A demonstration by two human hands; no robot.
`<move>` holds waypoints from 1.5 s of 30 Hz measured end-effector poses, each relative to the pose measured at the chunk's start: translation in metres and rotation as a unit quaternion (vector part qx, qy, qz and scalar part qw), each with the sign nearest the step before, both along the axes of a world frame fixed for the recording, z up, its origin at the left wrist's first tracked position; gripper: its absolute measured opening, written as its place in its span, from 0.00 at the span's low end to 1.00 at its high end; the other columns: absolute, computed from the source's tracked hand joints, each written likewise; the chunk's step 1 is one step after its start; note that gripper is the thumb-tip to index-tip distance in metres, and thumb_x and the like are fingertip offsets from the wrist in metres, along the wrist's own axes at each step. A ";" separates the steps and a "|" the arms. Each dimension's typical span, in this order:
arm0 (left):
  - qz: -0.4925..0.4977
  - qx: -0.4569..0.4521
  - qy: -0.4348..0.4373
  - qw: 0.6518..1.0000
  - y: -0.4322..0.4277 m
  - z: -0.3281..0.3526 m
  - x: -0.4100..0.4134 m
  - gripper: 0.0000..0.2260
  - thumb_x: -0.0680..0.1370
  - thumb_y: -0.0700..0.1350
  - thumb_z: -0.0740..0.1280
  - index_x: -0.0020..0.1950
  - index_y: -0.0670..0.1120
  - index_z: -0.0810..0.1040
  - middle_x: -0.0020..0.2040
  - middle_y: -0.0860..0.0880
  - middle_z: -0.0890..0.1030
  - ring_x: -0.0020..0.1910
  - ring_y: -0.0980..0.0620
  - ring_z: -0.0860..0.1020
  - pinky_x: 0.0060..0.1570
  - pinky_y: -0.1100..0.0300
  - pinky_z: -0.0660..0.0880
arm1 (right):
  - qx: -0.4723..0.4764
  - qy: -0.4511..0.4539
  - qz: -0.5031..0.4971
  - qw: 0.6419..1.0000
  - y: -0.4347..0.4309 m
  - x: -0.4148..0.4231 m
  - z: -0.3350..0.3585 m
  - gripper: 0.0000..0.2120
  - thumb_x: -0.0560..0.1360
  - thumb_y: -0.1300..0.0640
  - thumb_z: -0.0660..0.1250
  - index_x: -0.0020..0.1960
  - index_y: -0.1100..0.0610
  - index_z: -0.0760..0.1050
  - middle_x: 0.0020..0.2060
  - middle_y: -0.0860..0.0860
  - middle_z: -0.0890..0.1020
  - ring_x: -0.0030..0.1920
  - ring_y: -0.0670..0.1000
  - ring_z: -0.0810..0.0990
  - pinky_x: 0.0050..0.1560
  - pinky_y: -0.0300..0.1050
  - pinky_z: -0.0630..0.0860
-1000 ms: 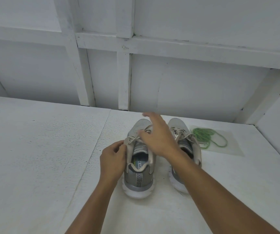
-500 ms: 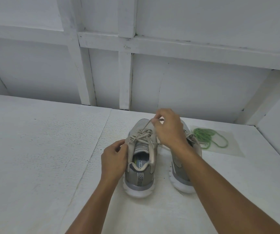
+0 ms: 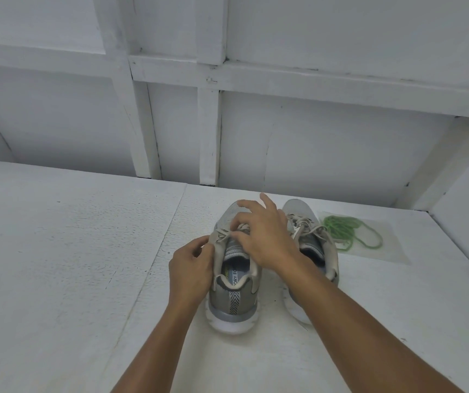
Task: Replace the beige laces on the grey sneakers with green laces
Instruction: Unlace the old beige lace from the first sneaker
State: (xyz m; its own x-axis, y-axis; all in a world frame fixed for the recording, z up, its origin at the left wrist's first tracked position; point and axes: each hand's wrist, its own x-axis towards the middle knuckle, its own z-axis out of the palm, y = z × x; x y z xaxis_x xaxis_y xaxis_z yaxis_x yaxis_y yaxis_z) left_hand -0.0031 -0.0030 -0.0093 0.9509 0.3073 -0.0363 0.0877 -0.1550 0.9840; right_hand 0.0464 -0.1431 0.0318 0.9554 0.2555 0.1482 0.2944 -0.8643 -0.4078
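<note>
This looks like a plain, home-built work booth. A rough white-painted board tabletop (image 3: 72, 251) meets, at its far edge, a white panel wall (image 3: 326, 143) braced with white wooden battens (image 3: 209, 131).

Both bare forearms reach in from the near edge, the right one slanting toward the far left. The left hand (image 3: 192, 269) is curled, thumb and fingers (image 3: 199, 251) gripping the left side of the left sneaker (image 3: 233, 296). The right hand (image 3: 268, 239) pinches the beige lace (image 3: 222, 233) between thumb and bent forefinger, its other fingers spread toward the far side.
</note>
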 end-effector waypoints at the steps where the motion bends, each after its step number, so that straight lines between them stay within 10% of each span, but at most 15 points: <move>1: 0.001 0.002 0.000 1.000 0.000 0.000 0.000 0.10 0.78 0.47 0.64 0.45 0.56 0.84 0.37 0.56 0.84 0.38 0.57 0.81 0.40 0.59 0.75 | -0.007 0.002 0.002 1.000 0.000 0.000 0.001 0.03 0.78 0.51 0.66 0.48 0.46 0.78 0.73 0.42 0.65 0.77 0.51 0.45 0.74 0.62 0.46; 12: 0.006 -0.004 0.007 1.000 0.000 -0.001 0.000 0.09 0.78 0.47 0.63 0.48 0.55 0.84 0.38 0.56 0.84 0.37 0.58 0.80 0.40 0.61 0.75 | 0.006 -0.091 -0.140 0.986 -0.030 0.011 0.031 0.05 0.74 0.58 0.63 0.45 0.54 0.78 0.50 0.48 0.79 0.57 0.54 0.72 0.53 0.50 0.68; 18: -0.013 0.024 -0.001 1.000 0.000 -0.003 0.003 0.07 0.78 0.51 0.64 0.50 0.54 0.81 0.39 0.51 0.83 0.40 0.52 0.80 0.39 0.60 0.74 | -0.036 -0.064 -0.181 0.981 -0.037 0.003 0.030 0.16 0.75 0.58 0.64 0.62 0.57 0.74 0.61 0.53 0.73 0.61 0.56 0.69 0.56 0.50 0.69; 24: -0.039 0.153 -0.070 0.985 0.004 0.007 0.015 0.12 0.76 0.55 0.68 0.57 0.54 0.77 0.54 0.57 0.77 0.53 0.58 0.76 0.49 0.60 0.74 | 0.079 0.025 -0.123 0.989 -0.015 -0.043 0.022 0.09 0.79 0.51 0.63 0.48 0.56 0.75 0.41 0.48 0.77 0.40 0.48 0.76 0.36 0.41 0.71; 35: -0.276 0.495 -0.147 0.811 -0.006 0.038 0.046 0.11 0.76 0.55 0.68 0.54 0.52 0.81 0.68 0.53 0.71 0.74 0.50 0.55 0.69 0.50 0.57 | 0.191 0.028 -0.189 0.963 -0.001 -0.058 -0.026 0.14 0.82 0.49 0.55 0.43 0.54 0.73 0.40 0.50 0.76 0.42 0.51 0.74 0.39 0.44 0.67; 45: -0.321 0.534 -0.156 0.766 -0.014 0.042 0.056 0.11 0.78 0.55 0.65 0.55 0.51 0.81 0.69 0.53 0.71 0.75 0.49 0.54 0.70 0.49 0.55 | 0.333 0.017 -0.270 0.903 0.007 -0.061 -0.034 0.19 0.80 0.56 0.58 0.30 0.53 0.64 0.29 0.48 0.71 0.33 0.49 0.69 0.32 0.34 0.65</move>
State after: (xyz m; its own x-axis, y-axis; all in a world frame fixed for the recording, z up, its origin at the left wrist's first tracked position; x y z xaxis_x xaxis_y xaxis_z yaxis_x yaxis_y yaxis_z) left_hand 0.0530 -0.0172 0.0327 0.8291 -0.5326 0.1699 -0.5588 -0.7987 0.2231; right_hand -0.0148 -0.1365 -0.0026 0.9213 -0.3833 0.0650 -0.1189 -0.4369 -0.8916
